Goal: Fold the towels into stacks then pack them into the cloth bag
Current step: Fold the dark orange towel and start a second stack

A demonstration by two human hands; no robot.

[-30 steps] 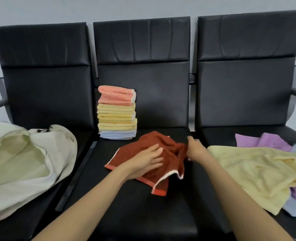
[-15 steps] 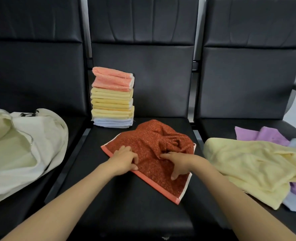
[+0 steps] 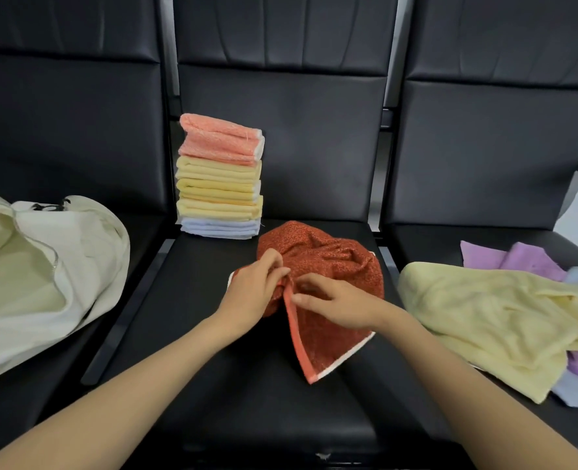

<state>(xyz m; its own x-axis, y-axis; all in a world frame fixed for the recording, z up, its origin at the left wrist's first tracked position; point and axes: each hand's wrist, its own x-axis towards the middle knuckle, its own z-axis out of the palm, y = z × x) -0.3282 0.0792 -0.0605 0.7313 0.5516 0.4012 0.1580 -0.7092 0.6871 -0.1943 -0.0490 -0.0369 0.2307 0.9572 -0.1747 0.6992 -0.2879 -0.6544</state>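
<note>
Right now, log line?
left hand: pinches rust towel | right hand: same | folded stack: middle seat | cloth bag: left seat

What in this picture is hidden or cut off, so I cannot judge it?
Head view only.
Bag: left edge cuts it off; its contents do not show.
Purple towels: the yellow towel covers them; their number is unclear.
Red towel: the left hand and right hand hide its middle.

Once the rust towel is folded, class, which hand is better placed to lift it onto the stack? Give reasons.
Probably the left hand: the stack stands on its side of the rust towel, while the right hand must reach across.
</note>
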